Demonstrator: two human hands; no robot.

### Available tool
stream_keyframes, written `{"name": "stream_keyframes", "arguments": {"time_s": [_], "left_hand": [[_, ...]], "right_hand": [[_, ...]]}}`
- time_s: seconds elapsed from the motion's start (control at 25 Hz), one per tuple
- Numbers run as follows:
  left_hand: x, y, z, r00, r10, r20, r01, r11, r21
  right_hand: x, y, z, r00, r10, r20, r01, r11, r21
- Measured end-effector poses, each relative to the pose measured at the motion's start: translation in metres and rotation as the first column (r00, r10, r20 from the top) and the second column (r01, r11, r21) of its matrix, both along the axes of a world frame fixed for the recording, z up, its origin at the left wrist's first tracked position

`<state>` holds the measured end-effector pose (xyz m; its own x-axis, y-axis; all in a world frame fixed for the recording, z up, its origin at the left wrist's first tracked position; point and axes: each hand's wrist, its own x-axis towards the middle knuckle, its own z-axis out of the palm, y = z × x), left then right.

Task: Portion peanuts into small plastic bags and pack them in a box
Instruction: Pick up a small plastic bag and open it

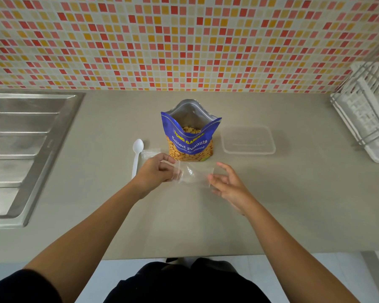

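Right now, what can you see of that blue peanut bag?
The peanut bag is a blue stand-up pouch printed "Salted Peanuts", with pictured nuts across its lower front. It stands upright on the grey counter, top open, silvery lining and peanuts showing inside. The left hand holds a clear bag in front of it; whether they touch is unclear.

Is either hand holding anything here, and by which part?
The left hand pinches a small clear bag by its left end. The right hand is open at the bag's right end; contact cannot be told.
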<state>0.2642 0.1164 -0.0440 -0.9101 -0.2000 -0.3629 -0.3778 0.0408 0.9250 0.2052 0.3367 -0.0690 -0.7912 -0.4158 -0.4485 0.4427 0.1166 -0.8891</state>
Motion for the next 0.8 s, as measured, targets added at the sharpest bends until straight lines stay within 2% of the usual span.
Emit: {"name": "stream_keyframes", "arguments": {"time_s": [0.12, 0.36, 0.44, 0.48, 0.52, 0.6, 0.64, 0.68, 0.72, 0.8], "left_hand": [[-0.002, 0.003, -0.001, 0.998, -0.056, 0.003, 0.057, 0.998, -0.038], [-0.005, 0.002, -0.001, 0.999, -0.026, 0.035, 0.029, 0.996, -0.083], [-0.006, 0.002, 0.0, 0.999, -0.008, 0.053, 0.011, 0.998, -0.057], [-0.007, 0.001, 0.002, 0.998, 0.012, 0.063, -0.009, 0.999, -0.048], [-0.007, -0.001, 0.004, 0.997, 0.028, 0.071, -0.024, 0.998, -0.055], [-0.006, -0.004, 0.008, 0.996, 0.024, 0.09, -0.014, 0.994, -0.109], [-0.006, -0.004, 0.01, 0.995, 0.012, 0.096, 0.001, 0.992, -0.129], [-0.007, -0.004, 0.012, 0.995, -0.004, 0.099, 0.018, 0.99, -0.143], [-0.007, -0.002, 0.015, 0.995, -0.022, 0.1, 0.038, 0.986, -0.161], [-0.01, 0.004, 0.021, 0.994, -0.059, 0.093, 0.077, 0.977, -0.2]], "right_hand": [[0.002, -0.003, -0.003, 0.998, -0.052, 0.028, 0.054, 0.997, -0.056], [0.0, -0.005, 0.0, 0.994, -0.106, -0.019, 0.105, 0.994, -0.035], [-0.001, -0.003, 0.0, 0.979, -0.161, -0.126, 0.174, 0.98, 0.094], [-0.001, -0.001, -0.001, 0.949, -0.182, -0.256, 0.231, 0.957, 0.177], [0.0, 0.002, -0.001, 0.885, -0.151, -0.44, 0.277, 0.931, 0.238], [0.001, 0.004, 0.0, 0.651, 0.114, -0.751, 0.226, 0.915, 0.335], [0.002, 0.002, 0.003, 0.536, 0.282, -0.796, 0.145, 0.898, 0.416], [0.002, -0.003, 0.007, 0.461, 0.424, -0.78, 0.055, 0.863, 0.502], [0.003, -0.009, 0.011, 0.425, 0.521, -0.74, -0.019, 0.823, 0.568], [0.003, -0.022, 0.019, 0.403, 0.613, -0.68, -0.096, 0.767, 0.635]]}}
